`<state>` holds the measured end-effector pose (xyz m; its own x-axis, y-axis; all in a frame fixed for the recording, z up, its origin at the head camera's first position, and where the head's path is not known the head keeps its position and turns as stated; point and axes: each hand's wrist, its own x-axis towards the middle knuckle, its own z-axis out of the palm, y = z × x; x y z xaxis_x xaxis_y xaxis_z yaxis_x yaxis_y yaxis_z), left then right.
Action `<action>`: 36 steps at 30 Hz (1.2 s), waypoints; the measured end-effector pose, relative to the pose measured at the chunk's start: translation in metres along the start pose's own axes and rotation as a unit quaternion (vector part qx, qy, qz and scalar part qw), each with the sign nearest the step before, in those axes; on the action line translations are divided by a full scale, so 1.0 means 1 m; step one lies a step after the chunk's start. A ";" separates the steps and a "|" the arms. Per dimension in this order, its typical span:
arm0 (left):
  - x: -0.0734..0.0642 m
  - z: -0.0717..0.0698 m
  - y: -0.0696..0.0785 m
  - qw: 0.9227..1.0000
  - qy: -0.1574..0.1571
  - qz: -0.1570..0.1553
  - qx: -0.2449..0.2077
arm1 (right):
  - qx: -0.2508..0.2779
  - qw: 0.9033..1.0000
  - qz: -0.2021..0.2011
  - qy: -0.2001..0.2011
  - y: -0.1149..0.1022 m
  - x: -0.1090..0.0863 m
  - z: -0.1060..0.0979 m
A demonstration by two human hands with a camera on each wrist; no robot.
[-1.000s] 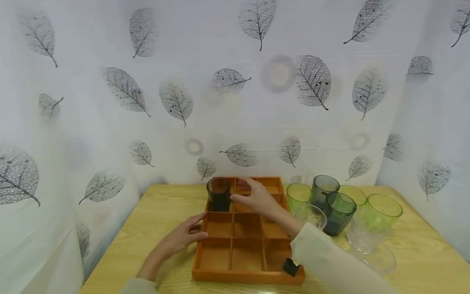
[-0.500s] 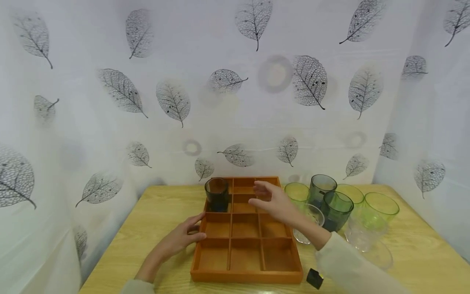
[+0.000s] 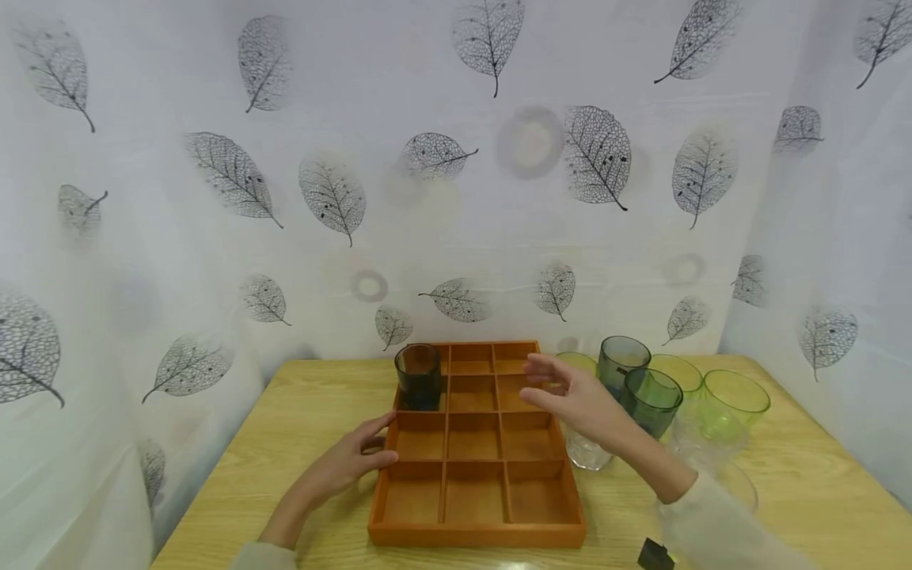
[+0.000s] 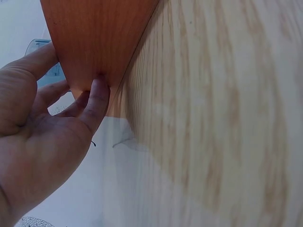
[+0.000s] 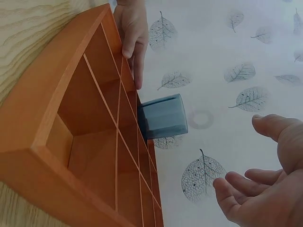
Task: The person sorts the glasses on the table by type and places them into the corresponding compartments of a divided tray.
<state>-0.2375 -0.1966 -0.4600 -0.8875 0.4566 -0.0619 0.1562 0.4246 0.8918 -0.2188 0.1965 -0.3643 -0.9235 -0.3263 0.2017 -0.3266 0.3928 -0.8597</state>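
An orange-brown wooden compartment box (image 3: 477,536) lies on the table. A dark grey glass (image 3: 419,380) stands upright in its left column, second row from the back; in the right wrist view the same glass (image 5: 165,118) rises above the dividers. My left hand (image 3: 342,467) touches the box's left side, and in the left wrist view its fingers (image 4: 97,101) press on the outer wall. Over the box's right edge, my right hand (image 3: 580,400) hovers with fingers loosely bent and nothing between them, nearest to the glasses on the right.
To the right of the box stand several glasses: a grey one (image 3: 623,360), a dark green one (image 3: 651,400), light green ones (image 3: 737,400) and a clear one (image 3: 587,453) partly behind my right hand. A leaf-print curtain (image 3: 456,198) closes off the back.
My right hand has moved away from the dark grey glass, rightward across the box toward the other glasses. The glass stays in its compartment, and my left hand stays at the box's side.
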 end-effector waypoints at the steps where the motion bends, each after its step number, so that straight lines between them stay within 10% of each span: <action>1: 0.000 0.000 0.000 1.000 0.000 0.000 0.000 | -0.002 1.000 0.000 0.005 0.001 -0.002 -0.003; 36: 0.000 0.001 -0.001 1.000 0.004 -0.004 -0.003 | -0.054 0.995 0.044 0.075 0.031 -0.079 -0.090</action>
<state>-0.2372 -0.1960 -0.4609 -0.8923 0.4468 -0.0644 0.1477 0.4237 0.8937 -0.1743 0.3113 -0.3643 -0.9663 -0.1588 0.2027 -0.2560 0.5066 -0.8233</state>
